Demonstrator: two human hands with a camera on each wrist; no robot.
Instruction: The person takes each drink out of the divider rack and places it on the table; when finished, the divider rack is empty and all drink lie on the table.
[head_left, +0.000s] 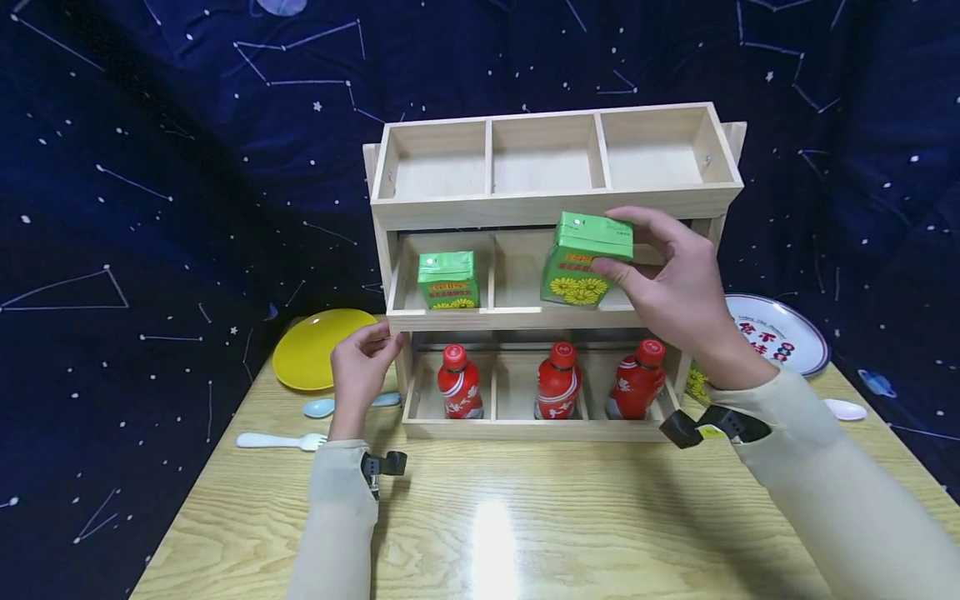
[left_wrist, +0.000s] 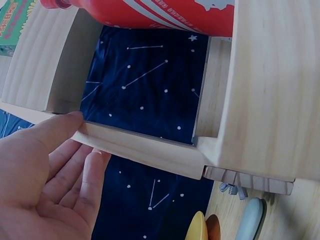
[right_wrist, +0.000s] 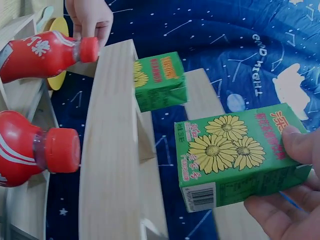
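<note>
- Three-tier pale wooden rack [head_left: 555,204] standing on the light wood-grain surface [head_left: 525,517], each tier split into three compartments.
- Bottom tier judged finished: three red plastic bottles with red caps [head_left: 557,382], one per compartment, all upright.
- Middle tier partly filled: one green drink carton printed with yellow flowers [head_left: 448,280] already standing in the left compartment.
- Second green flower-printed carton [head_left: 585,258] held in the right hand [head_left: 675,292], fingers on top and thumb below, tilted and hovering at the front of the middle tier near the border of the centre and right compartments; not yet set down.
- From the right wrist view, held carton [right_wrist: 235,155] clearly apart from the rack's boards, nothing beneath it touching.
- Left hand [head_left: 360,371] resting with relaxed fingers against the rack's left upright, holding nothing, seemingly steadying it.
- Left to do, by judgement: seating this carton, then filling the last free middle compartment; top tier holding nothing at all.
- Another flower-printed carton [head_left: 697,383] partly visible behind the right wrist, beside the rack.
</note>
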